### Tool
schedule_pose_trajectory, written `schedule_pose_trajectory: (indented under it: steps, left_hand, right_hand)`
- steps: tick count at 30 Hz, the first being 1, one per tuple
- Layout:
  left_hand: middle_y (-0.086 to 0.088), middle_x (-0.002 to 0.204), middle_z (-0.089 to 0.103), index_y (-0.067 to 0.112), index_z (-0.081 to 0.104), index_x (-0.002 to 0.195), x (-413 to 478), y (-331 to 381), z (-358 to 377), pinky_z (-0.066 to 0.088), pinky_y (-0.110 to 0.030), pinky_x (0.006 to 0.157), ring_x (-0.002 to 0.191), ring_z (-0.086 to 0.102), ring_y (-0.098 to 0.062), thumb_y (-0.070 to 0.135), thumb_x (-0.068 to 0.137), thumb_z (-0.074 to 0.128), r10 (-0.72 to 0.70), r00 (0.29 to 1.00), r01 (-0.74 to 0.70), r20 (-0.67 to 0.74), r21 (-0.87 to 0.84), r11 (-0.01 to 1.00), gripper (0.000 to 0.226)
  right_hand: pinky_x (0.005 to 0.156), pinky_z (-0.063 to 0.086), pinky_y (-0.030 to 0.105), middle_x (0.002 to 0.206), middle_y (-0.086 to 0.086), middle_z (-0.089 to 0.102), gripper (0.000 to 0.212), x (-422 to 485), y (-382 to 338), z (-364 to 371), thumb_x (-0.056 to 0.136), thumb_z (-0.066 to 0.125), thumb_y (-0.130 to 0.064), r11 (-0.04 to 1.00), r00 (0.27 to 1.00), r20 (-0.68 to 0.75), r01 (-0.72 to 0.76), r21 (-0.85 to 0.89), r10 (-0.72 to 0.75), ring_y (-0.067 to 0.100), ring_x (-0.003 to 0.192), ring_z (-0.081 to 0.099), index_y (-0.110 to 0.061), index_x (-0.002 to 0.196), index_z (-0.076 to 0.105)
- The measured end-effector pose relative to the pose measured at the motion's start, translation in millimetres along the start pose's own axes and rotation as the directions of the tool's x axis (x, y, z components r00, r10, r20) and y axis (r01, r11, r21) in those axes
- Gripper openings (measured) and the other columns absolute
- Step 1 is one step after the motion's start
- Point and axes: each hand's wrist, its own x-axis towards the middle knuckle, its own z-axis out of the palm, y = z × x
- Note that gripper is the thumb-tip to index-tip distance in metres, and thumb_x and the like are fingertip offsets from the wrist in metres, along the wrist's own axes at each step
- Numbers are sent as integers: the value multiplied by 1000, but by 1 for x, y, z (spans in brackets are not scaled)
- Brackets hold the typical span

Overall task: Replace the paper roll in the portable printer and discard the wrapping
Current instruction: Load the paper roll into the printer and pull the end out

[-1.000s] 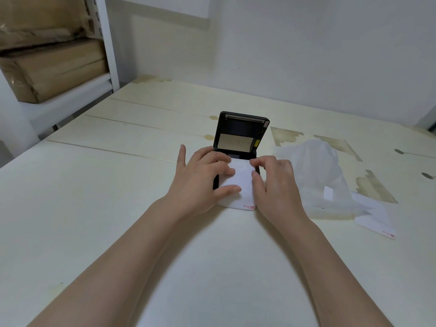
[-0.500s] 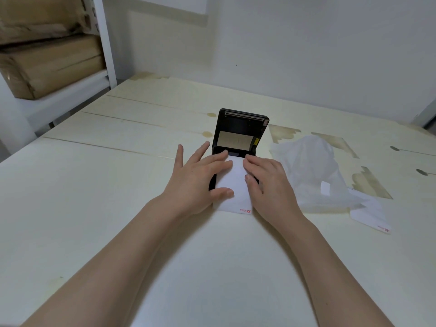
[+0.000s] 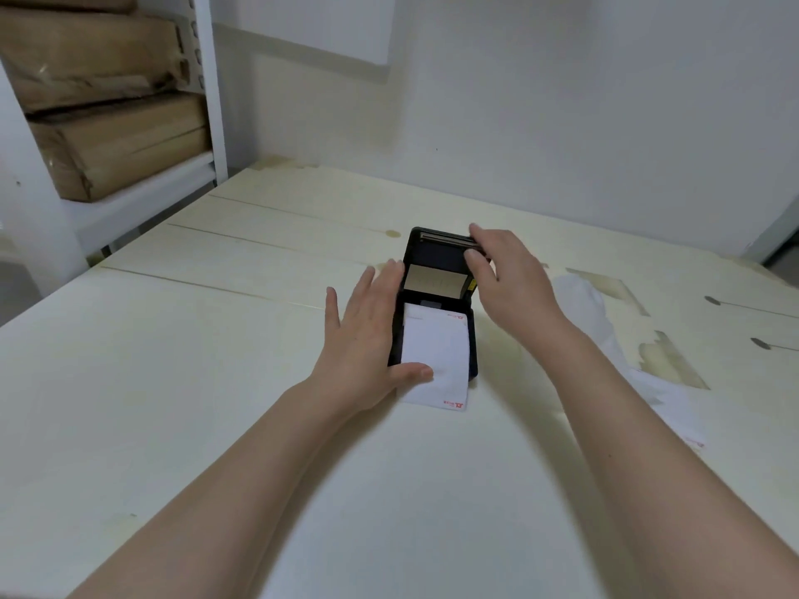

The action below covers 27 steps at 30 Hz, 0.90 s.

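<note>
At the middle of the pale table (image 3: 216, 382), the black portable printer (image 3: 473, 339) lies with its lid (image 3: 436, 252) raised upright, and a white paper strip (image 3: 436, 343) runs out of its compartment, over the front edge and onto the table. The left grip (image 3: 367, 330) lies flat with straight fingers along the printer's left side, its thumb pressing the strip down, while the right grip (image 3: 506, 274) pinches the lid's top right corner between thumb and fingers. The crumpled white wrapping (image 3: 579, 296) lies on the table to the right, partly behind the right arm.
</note>
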Motion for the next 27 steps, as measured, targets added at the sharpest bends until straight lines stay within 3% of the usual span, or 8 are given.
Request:
schedule_pose_trajectory:
  steps: [3, 6, 11, 17, 21, 25, 27]
  left_hand:
    - [2, 164, -23, 23, -22, 153, -1, 2, -2, -17, -50, 117, 151, -23, -19, 58, 62, 82, -69, 994, 68, -81, -23, 997, 142]
    - [-1, 163, -27, 25, -25, 152, -1, 4, -2, -16, -52, 117, 150, -25, -24, 59, 57, 84, -84, 991, 83, -99, -19, 996, 148]
    - [-3, 163, -25, 26, -22, 153, -1, 7, -4, -13, -56, 118, 151, -23, -28, 58, 58, 84, -82, 991, 82, -110, -4, 997, 146]
    - [-1, 163, -24, 33, -16, 154, -1, 5, -1, -12, -58, 118, 151, -23, -26, 60, 58, 83, -80, 992, 81, -101, 5, 997, 141]
    - [4, 164, -21, 46, -7, 153, -3, 4, -1, -13, -58, 116, 150, -25, -25, 62, 63, 78, -25, 997, 28, -71, 40, 999, 125]
    - [17, 166, 0, 52, 25, 149, -3, 1, -2, -11, -63, 117, 152, -19, -19, 62, 76, 69, 59, 998, -61, 21, 126, 990, 85]
    - [23, 163, 13, 52, 32, 146, -3, 1, -3, -14, -60, 117, 153, -13, -14, 60, 78, 67, 47, 997, -52, 57, 104, 993, 77]
  right_hand:
    - [90, 39, 24, 114, 2, 58, 32, -13, 1, 8, 97, 50, -19, 997, 996, -90, 35, 74, -28, 23, 112, 55, -17, 127, 61]
    - [93, 48, 32, 111, -7, 64, 27, -35, 5, 9, 93, 56, -18, 982, 991, -93, 114, 153, -100, 16, 105, 60, -21, 118, 66]
    - [103, 37, 16, 129, -14, 59, 33, -75, 19, 12, 86, 68, -20, 971, 980, -9, 199, 133, -199, 5, 123, 50, -27, 118, 68]
    - [105, 28, 9, 135, -6, 57, 39, -88, 25, 29, 83, 70, -17, 965, 968, -1, 250, 78, -251, 13, 127, 45, -23, 121, 67]
    - [106, 29, 12, 136, -4, 56, 36, -90, 27, 31, 85, 66, -19, 958, 961, 3, 275, 76, -276, 15, 127, 44, -20, 121, 67]
    - [108, 30, 16, 136, -3, 57, 33, -91, 28, 33, 92, 52, -27, 956, 959, -21, 282, 83, -281, 16, 126, 46, -19, 119, 69]
    - [108, 30, 15, 135, -2, 59, 33, -92, 28, 36, 92, 49, -27, 960, 966, -46, 260, 104, -256, 15, 125, 46, -19, 116, 71]
